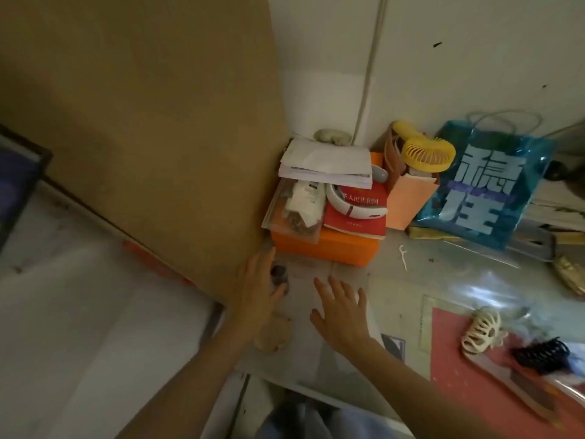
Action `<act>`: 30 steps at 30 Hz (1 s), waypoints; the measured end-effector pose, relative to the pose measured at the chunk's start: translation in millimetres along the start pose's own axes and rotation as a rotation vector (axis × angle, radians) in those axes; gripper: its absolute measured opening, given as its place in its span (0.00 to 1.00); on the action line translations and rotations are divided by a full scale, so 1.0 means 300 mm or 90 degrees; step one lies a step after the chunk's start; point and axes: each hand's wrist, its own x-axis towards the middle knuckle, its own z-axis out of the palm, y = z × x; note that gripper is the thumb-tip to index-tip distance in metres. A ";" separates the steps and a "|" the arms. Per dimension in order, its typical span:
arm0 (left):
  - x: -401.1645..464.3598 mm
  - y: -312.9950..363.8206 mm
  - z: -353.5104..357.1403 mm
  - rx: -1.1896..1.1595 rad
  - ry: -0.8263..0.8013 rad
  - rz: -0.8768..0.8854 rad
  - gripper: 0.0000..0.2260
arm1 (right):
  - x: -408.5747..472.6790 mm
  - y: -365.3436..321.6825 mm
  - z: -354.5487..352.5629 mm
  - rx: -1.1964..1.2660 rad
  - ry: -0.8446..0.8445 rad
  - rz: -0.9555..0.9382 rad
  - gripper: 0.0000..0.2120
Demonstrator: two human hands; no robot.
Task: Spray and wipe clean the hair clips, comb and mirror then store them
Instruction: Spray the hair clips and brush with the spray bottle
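A cream claw clip [482, 331] and a black claw clip [542, 354] lie near each other on the pink mat [449, 353].

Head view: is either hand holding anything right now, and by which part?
The left hand curls around a small dark object by its side; too blurred to identify it or confirm the grip. The right hand is spread open, holding nothing.

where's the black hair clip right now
In the head view, the black hair clip lies at the lower right on the pink mat, just right of the cream hair clip.
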 end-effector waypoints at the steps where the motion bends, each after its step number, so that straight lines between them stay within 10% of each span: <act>1: 0.020 -0.010 0.004 -0.056 -0.011 -0.006 0.33 | 0.009 -0.006 0.000 0.009 -0.006 0.000 0.29; 7: 0.057 0.008 0.005 -0.226 -0.094 -0.108 0.15 | 0.064 -0.024 0.042 0.111 -0.018 -0.019 0.29; 16: 0.084 0.023 -0.063 -0.408 -0.074 -0.152 0.16 | 0.096 -0.044 0.024 0.398 0.020 -0.047 0.31; 30: 0.074 0.232 -0.252 -0.467 -0.128 0.055 0.15 | -0.025 -0.026 -0.111 0.606 0.122 -0.158 0.19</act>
